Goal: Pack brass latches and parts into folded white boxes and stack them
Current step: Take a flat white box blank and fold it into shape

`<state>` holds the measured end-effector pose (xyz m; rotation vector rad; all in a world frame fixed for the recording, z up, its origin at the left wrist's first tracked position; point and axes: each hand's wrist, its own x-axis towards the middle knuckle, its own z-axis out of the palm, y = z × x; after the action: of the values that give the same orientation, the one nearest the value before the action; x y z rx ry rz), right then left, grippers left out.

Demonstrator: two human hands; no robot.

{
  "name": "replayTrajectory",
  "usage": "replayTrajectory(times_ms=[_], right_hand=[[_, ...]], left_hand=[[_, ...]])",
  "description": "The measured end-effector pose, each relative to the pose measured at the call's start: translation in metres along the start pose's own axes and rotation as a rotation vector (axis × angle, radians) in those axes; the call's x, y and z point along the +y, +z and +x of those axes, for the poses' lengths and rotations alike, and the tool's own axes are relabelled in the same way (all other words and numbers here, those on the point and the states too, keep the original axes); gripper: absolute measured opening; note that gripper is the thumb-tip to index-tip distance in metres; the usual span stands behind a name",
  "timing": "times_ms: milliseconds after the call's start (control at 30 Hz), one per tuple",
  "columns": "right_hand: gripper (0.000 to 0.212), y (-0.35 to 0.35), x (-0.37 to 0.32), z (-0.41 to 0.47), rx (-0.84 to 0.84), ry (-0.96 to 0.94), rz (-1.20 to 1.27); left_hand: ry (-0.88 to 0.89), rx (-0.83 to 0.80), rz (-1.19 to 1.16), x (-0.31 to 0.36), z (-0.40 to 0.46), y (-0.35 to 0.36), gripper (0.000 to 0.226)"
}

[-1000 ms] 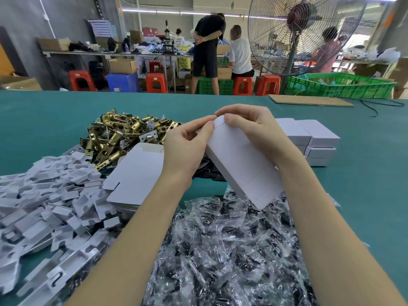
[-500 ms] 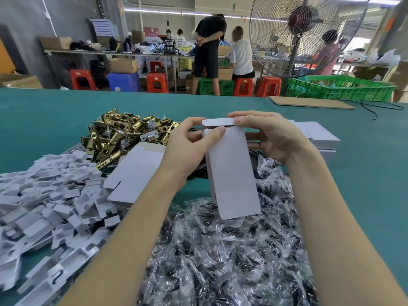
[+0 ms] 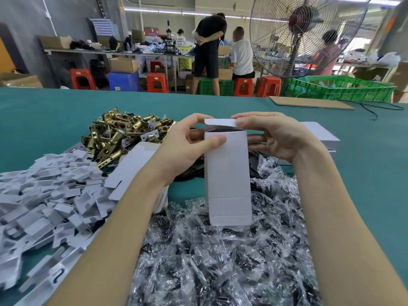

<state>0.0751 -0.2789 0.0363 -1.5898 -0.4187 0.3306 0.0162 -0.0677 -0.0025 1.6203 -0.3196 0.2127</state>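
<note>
White box (image 3: 227, 173) stands upright, long axis 12-to-6, open mouth at 12, inside dark; left hand (image 3: 183, 146) grips its side; right hand (image 3: 273, 135) pinches the top flap.

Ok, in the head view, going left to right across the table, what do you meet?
White card inserts → brass latches → left hand → upright white box → right hand → stacked white boxes.

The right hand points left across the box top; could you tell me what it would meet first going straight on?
Probably the left hand, gripping the same box opposite the right hand; depth is unclear.
</note>
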Motion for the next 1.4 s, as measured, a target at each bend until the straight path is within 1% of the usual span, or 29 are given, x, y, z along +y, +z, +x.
replayTrajectory(times_ms=[67, 167, 233, 467, 633, 767, 833, 933, 1000, 1067, 1100, 1200, 1233, 1300, 1400], right_hand=[[0.012, 0.0, 0.0, -0.001, 0.012, -0.003, 0.003], [0.022, 0.0, -0.004, -0.003, -0.008, -0.029, -0.022], [0.025, 0.001, -0.005, -0.004, -0.026, -0.046, -0.036], [0.019, 0.002, -0.001, -0.002, -0.068, -0.045, -0.04], [0.034, 0.001, 0.001, -0.002, -0.099, -0.061, -0.097], [0.038, 0.002, 0.001, -0.004, -0.098, -0.074, -0.133], [0.037, 0.003, 0.001, -0.003, -0.08, -0.087, -0.153], [0.03, 0.006, 0.001, -0.002, -0.063, -0.107, -0.163], [0.019, 0.009, 0.001, 0.0, -0.06, -0.113, -0.155], [0.017, 0.011, 0.002, 0.001, -0.063, -0.106, -0.143], [0.019, 0.012, 0.002, 0.0, -0.09, -0.091, -0.133], [0.034, 0.015, 0.004, -0.001, -0.244, -0.051, -0.097], [0.036, 0.017, 0.005, 0.0, -0.254, -0.071, -0.096], [0.035, 0.022, 0.006, 0.002, -0.198, -0.148, -0.114], [0.029, 0.025, 0.006, 0.003, -0.127, -0.249, -0.15]], left_hand=[[0.002, -0.018, -0.023, 0.002, 0.0, 0.0, 0.04], [0.021, -0.002, -0.03, 0.003, 0.0, 0.0, 0.037], [0.032, 0.013, -0.035, 0.002, 0.0, 0.0, 0.034], [0.027, 0.031, -0.092, -0.001, 0.0, -0.003, 0.025], [0.041, 0.043, -0.135, -0.003, 0.0, -0.001, 0.023], [0.058, 0.062, -0.148, -0.001, -0.002, 0.001, 0.018], [0.065, 0.074, -0.165, 0.0, -0.002, 0.004, 0.013], [0.052, 0.083, -0.212, 0.001, -0.003, 0.007, 0.011], [0.037, 0.115, -0.235, 0.001, -0.002, 0.008, 0.013], [0.023, 0.168, -0.262, 0.002, -0.001, 0.009, 0.014], [0.018, 0.202, -0.282, 0.002, 0.0, 0.009, 0.016], [0.022, 0.306, -0.355, 0.002, 0.002, 0.007, 0.019], [0.028, 0.328, -0.378, 0.002, 0.002, 0.007, 0.02], [0.036, 0.343, -0.421, 0.002, 0.003, 0.007, 0.02], [0.02, 0.31, -0.487, 0.002, 0.005, 0.008, 0.022]])
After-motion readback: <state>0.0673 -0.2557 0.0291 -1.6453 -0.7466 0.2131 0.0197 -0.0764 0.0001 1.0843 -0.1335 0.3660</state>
